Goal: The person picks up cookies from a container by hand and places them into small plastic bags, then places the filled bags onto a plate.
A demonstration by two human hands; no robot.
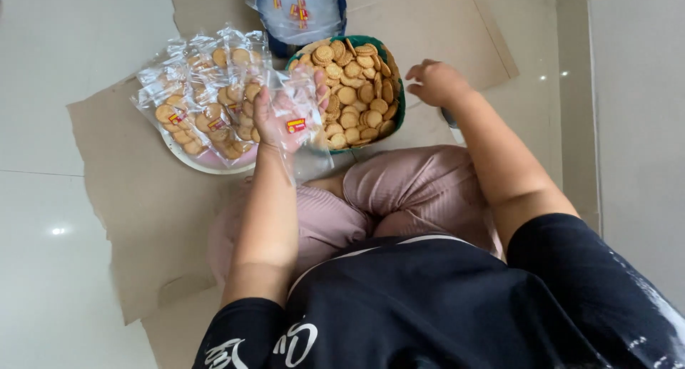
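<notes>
My left hand (280, 116) pinches a clear plastic bag (300, 123) upright, just beside the green basket (399, 98) of round biscuits (353, 91). My right hand (435, 82) hovers loosely curled at the basket's far rim, holding nothing I can see. I judge the limp bag mouth could fold shut and spill biscuits onto the cardboard (135, 198). Filled packets (203, 105) sit heaped on a tray, touching the bag, and could slide.

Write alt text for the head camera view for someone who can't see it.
A seated person's left hand holds up a clear plastic bag beside a green bowl of round biscuits; the right hand hovers at the bowl's edge. Filled biscuit bags pile on a tray at left.
</notes>
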